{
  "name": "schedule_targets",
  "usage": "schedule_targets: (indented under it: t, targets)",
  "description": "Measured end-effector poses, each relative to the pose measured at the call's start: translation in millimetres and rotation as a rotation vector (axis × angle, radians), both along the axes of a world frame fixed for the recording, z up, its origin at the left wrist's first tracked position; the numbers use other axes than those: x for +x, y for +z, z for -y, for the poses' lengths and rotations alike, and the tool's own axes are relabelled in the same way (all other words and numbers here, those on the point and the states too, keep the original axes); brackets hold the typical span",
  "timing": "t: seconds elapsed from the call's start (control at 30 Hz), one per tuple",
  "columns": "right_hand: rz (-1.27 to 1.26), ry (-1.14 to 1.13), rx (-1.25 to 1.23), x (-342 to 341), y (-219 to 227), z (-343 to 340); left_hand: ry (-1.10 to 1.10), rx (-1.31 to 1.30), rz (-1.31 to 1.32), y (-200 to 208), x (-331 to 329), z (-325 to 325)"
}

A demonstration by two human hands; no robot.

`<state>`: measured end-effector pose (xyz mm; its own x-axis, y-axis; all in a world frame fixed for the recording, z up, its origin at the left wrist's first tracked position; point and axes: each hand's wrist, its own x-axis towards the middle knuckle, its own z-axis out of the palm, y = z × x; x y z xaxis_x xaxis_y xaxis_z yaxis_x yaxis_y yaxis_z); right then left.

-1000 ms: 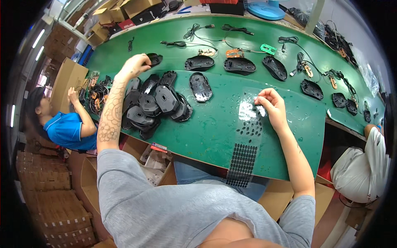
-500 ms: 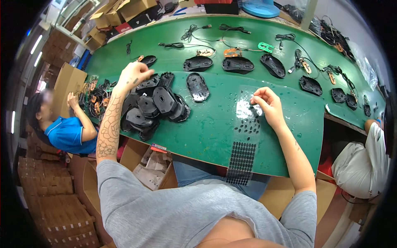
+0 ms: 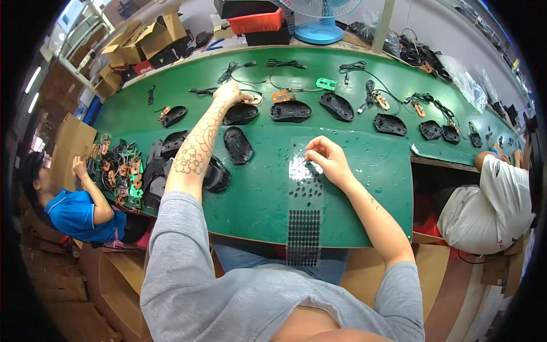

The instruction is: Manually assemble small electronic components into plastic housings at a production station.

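Observation:
My left hand [image 3: 229,93] reaches over the far part of the green table. Its fingers close on the left end of a pale circuit board [image 3: 254,98], just behind a black mouse shell [image 3: 240,113]. My right hand [image 3: 327,159] is pinched closed over a clear sheet [image 3: 305,196] of small black oval pads; what its fingertips hold is too small to make out. Nearer me, the pads stand in close rows, and the sheet overhangs the table edge. Left of the sheet lies another open mouse shell [image 3: 238,145]. A pile of black mouse shells [image 3: 217,175] is partly hidden behind my left forearm.
Along the far side are mouse shells [image 3: 291,111], an orange board [image 3: 282,96], a green board [image 3: 326,84] and coiled cables [image 3: 353,66]. A tangled heap of boards [image 3: 121,171] lies left, near a person in blue [image 3: 80,196]. Another person [image 3: 484,205] sits at right. A blue fan [image 3: 319,31] stands behind.
My left hand has moved right and farther out, from above the shell pile to the pale circuit board. My right hand stays pinched over the sheet. The view has shifted.

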<state>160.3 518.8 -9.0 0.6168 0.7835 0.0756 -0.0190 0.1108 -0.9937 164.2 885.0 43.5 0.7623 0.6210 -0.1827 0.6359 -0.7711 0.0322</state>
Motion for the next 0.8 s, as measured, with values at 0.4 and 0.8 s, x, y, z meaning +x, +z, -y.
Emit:
schedule_targets:
  t: [0.4, 0.8]
  targets:
    - [0.025, -0.022, 0.016, 0.9, 0.8, -1.3, -0.049, -0.091, 0.234, -22.8, -1.3, -12.7]
    - [0.038, -0.113, 0.042, 2.6, -16.1, 3.3, -0.027, -0.648, 1.431, 16.6, 9.4, 22.3]
